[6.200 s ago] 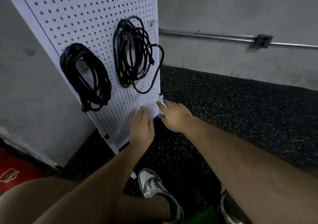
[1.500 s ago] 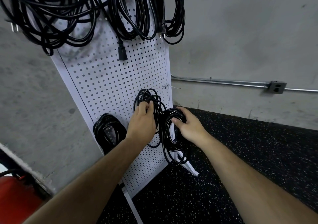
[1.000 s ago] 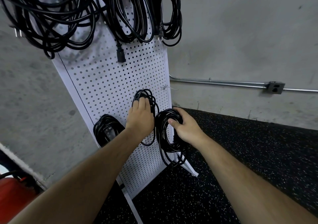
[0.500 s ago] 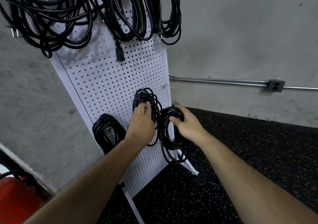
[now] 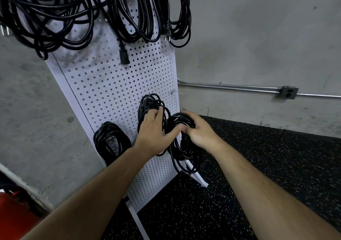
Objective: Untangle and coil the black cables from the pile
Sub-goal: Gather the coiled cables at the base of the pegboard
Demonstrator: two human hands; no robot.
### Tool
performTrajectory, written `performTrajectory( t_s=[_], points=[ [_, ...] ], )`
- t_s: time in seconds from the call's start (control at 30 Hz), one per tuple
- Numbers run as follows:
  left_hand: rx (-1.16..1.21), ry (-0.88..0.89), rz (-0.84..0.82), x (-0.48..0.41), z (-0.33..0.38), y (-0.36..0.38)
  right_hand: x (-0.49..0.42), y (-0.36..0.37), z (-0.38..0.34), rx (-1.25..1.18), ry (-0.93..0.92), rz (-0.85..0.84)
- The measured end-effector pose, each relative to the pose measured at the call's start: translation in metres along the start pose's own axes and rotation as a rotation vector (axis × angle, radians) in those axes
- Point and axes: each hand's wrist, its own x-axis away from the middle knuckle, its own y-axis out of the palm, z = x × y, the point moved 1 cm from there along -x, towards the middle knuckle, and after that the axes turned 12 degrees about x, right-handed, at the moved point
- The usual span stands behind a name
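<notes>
A white pegboard (image 5: 110,88) stands against the concrete wall. My right hand (image 5: 199,131) grips the top of a coiled black cable (image 5: 182,153) at the board's lower right edge; its loops hang below the hand. My left hand (image 5: 154,132) lies over a second coil (image 5: 149,103) hanging on the board, fingers among its strands and thumb reaching toward the right hand's coil. A third coil (image 5: 108,142) hangs lower left. Several larger coils (image 5: 55,15) hang across the top, one with a plug (image 5: 124,55) dangling.
An empty metal hook (image 5: 174,92) sticks out near the board's right edge above my hands. A conduit with an outlet box (image 5: 287,92) runs along the wall. Black speckled rubber floor (image 5: 258,166) lies to the right. A red object (image 5: 11,214) sits at lower left.
My hands have drawn closer together, the left thumb now reaching to the coil in my right hand. The right hand has closed more over the coil's top.
</notes>
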Motion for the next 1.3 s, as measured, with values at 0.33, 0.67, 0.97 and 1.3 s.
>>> performTrajectory(
  t_s=[0.33,0.67,0.97,1.3],
  points=[
    [-0.193,-0.01,-0.093,-0.032,0.021,-0.011,-0.011,-0.023,0.002,-0.105,-0.023,0.02],
    [-0.103,-0.115,-0.147,-0.034,0.037,-0.014,-0.016,-0.03,0.001,-0.16,-0.037,-0.019],
    [0.705,-0.136,-0.313,-0.04,0.043,0.006,-0.01,-0.043,0.006,-0.256,-0.052,-0.103],
    [0.669,0.021,-0.013,-0.077,0.034,0.03,-0.053,-0.058,0.009,0.164,-0.206,0.16]
  ],
)
